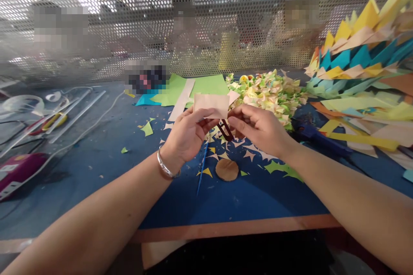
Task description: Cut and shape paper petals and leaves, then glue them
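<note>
My left hand [190, 133] pinches a small cream paper piece [211, 104] between thumb and fingers, above the table. At that paper's lower right corner, the thumb and fingers of my right hand [258, 129] are closed on its edge. Just below, between my hands, show the dark red scissor handles [226, 131]; the rest of the scissors is hidden. Under my hands lie cut paper scraps [250, 154], a round brown disc [227, 169] and a thin blue stick-like tool [202, 167].
Green sheets [209, 84] lie behind, beside a heap of small paper flowers [264, 94]. To the right are a blue glue gun [319, 139] and stacked folded paper [361, 56]. Clear sticks [77, 116] and a purple device [22, 172] lie left. A perforated metal screen [206, 47] stands behind.
</note>
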Tool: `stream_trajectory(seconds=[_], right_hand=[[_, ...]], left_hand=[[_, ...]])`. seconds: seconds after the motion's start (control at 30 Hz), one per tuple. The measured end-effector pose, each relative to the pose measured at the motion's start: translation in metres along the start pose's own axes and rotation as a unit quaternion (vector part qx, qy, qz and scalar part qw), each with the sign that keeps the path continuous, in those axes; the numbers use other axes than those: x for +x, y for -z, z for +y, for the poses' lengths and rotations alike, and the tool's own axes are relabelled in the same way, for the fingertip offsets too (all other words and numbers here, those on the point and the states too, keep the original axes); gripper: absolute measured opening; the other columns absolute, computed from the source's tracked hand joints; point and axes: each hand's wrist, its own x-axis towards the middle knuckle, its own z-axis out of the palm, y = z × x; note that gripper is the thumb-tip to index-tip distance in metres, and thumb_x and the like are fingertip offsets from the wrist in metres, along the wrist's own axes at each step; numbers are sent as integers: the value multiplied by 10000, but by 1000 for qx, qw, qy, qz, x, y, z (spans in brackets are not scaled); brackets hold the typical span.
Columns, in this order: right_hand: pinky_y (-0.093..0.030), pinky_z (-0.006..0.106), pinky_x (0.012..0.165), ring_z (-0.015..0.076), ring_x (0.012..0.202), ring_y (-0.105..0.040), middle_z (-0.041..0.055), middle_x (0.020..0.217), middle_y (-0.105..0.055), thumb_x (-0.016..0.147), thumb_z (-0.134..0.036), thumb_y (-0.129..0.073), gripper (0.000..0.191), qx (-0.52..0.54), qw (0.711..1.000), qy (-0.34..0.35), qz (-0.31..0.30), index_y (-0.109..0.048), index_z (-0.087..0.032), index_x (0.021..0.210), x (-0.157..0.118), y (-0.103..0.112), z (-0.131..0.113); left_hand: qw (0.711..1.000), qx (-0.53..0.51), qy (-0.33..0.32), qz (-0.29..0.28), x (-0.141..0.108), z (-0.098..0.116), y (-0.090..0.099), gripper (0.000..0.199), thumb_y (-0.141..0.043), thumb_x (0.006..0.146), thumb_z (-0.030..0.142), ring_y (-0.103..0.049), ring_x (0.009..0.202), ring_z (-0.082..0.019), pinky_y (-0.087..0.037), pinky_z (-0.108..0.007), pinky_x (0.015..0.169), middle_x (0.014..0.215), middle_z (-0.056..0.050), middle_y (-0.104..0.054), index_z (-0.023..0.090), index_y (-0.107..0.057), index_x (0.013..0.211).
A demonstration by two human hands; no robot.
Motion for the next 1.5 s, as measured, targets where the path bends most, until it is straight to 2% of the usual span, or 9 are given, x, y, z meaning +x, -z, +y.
stream_trajectory(seconds=[0.2, 0.33, 0.5, 0.6, 0.73, 0.9, 1.0, 1.27, 1.5], right_hand=[[-495, 304, 635, 168, 719, -608, 28, 854, -633, 876, -489, -664, 362, 133, 989, -53, -43, -556, -207, 1075, 0, -7, 0], [-428, 275, 535, 116, 564, -507, -24, 758, -560, 928, -334, -575, 241, 191, 976, -75, -71, -518, -210, 1126, 1, -9, -3], [-262, 263, 457, 95, 490, -332, -62, 603, -406, 938, -225, -493, 60, 172, 980, -102, -10, -548, -208, 922, -1, -6, -7], [-274, 271, 471, 100, 506, -343, -58, 596, -383, 964, -301, -521, 161, 161, 982, -98, 22, -512, -216, 828, -4, -3, -4], [-308, 270, 472, 99, 521, -399, -42, 647, -428, 974, -452, -544, 252, 155, 985, -60, 39, -568, -218, 885, -6, -1, 2], [-269, 249, 410, 70, 457, -395, -35, 655, -493, 963, -400, -564, 251, 167, 983, -65, 44, -566, -203, 806, -5, -2, -2], [-236, 247, 403, 64, 468, -405, -16, 695, -535, 948, -385, -578, 240, 194, 977, -73, 57, -612, -191, 810, -6, -3, -6], [-261, 275, 444, 103, 537, -410, 14, 719, -523, 955, -608, -493, 449, 189, 975, -86, 72, -715, -219, 922, -8, -2, 3], [-229, 266, 455, 76, 510, -313, -47, 637, -385, 938, -573, -571, 374, 123, 991, -49, 30, -654, -210, 903, -8, 2, -1]], left_hand=[[999, -27, 15, -20, -4, -8, -5, 67, -677, 765, 106, -654, 776, -109, -536, -219, 778, 878, -30, -722, 145, -708, 810], [999, -23, 4, -38, -7, -12, -6, 93, -707, 733, 133, -654, 786, -129, -542, -245, 775, 857, -29, -715, 151, -697, 824], [999, 18, -6, -28, -13, -10, -5, 175, -683, 696, 162, -635, 844, -164, -554, -267, 734, 908, -30, -688, 166, -684, 870], [999, 42, -17, -5, -12, -8, -3, 199, -665, 673, 171, -635, 812, -169, -549, -266, 663, 931, -31, -686, 179, -662, 871], [998, 61, 13, 0, -7, -8, 2, 271, -671, 649, 179, -657, 784, -185, -548, -266, 585, 914, -50, -688, 167, -650, 919], [994, 89, 40, -44, -7, -10, 2, 277, -674, 654, 159, -650, 697, -167, -543, -247, 501, 840, -45, -677, 148, -657, 930], [992, 106, 50, -46, -9, -11, 1, 264, -676, 671, 144, -652, 691, -155, -546, -239, 522, 838, -44, -685, 148, -650, 933], [993, 65, 65, -79, -10, -14, 0, 333, -777, 676, 117, -707, 813, -156, -569, -262, 752, 936, -54, -738, 143, -717, 1002], [996, 54, 53, -47, -7, -12, 4, 125, -817, 688, 164, -700, 774, -151, -542, -249, 706, 799, -37, -741, 136, -746, 787]])
